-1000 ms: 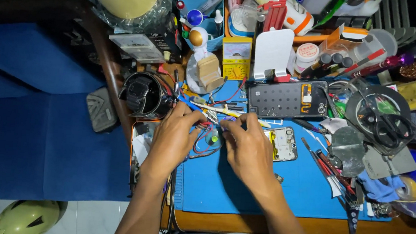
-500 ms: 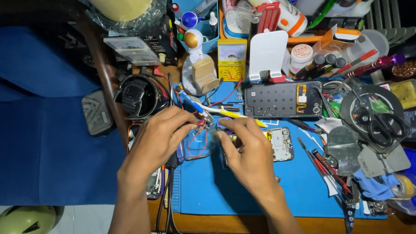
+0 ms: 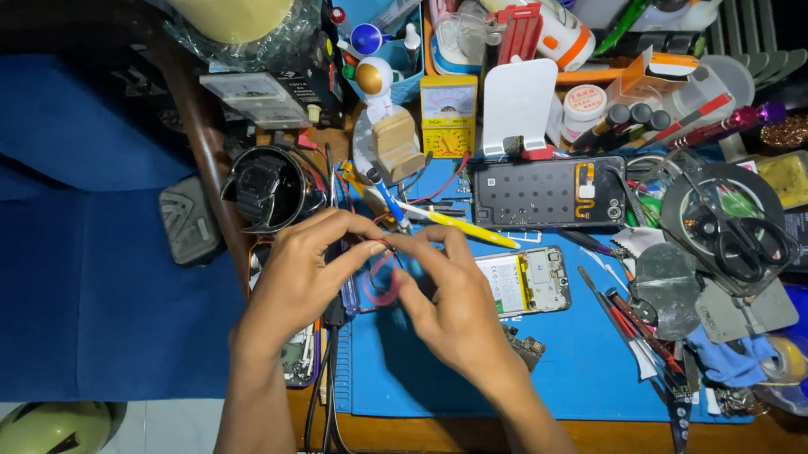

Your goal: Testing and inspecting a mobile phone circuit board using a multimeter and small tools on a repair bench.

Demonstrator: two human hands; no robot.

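Pinching a loop of thin red wire between them, the left hand and right hand meet over the blue mat, fingers closed on the wire. An opened phone lies just beside the right hand. Risk, as I judge it: a hard tug could snap the wire or sweep nearby tweezers off the crowded surface.

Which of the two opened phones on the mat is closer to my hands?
The smaller opened phone with the yellowish battery, just beside your right hand; the dark one lies farther up.

Small part hidden between fingers
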